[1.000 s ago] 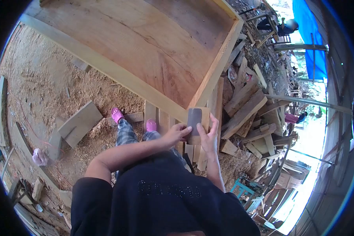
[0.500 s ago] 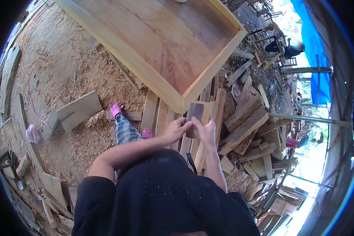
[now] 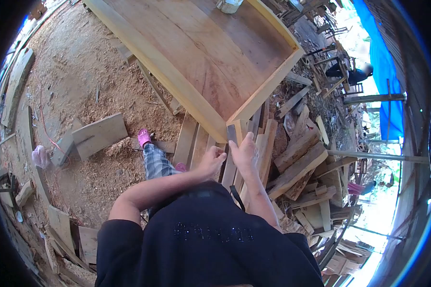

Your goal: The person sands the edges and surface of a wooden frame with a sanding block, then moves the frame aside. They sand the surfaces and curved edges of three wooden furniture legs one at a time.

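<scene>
The right hand [image 3: 244, 152] grips a small block [image 3: 231, 131] with a dark grey face and a pale wood-coloured side, its fingers wrapped over the near end so that much of it is hidden. The block is at the near corner of a large rimmed wooden panel [image 3: 187, 50]; whether the two touch cannot be told. Just beside it, the left hand [image 3: 213, 160] has its fingers curled inward, and whether they pinch anything is too small to tell. The panel runs out of view at the top, where a whitish container [image 3: 229, 5] on it is cut off too. One pink shoe [image 3: 144, 137] shows clearly; the other [image 3: 181, 167] is mostly covered by the left forearm. At upper right, a distant person [image 3: 357, 75] is blurred.
</scene>
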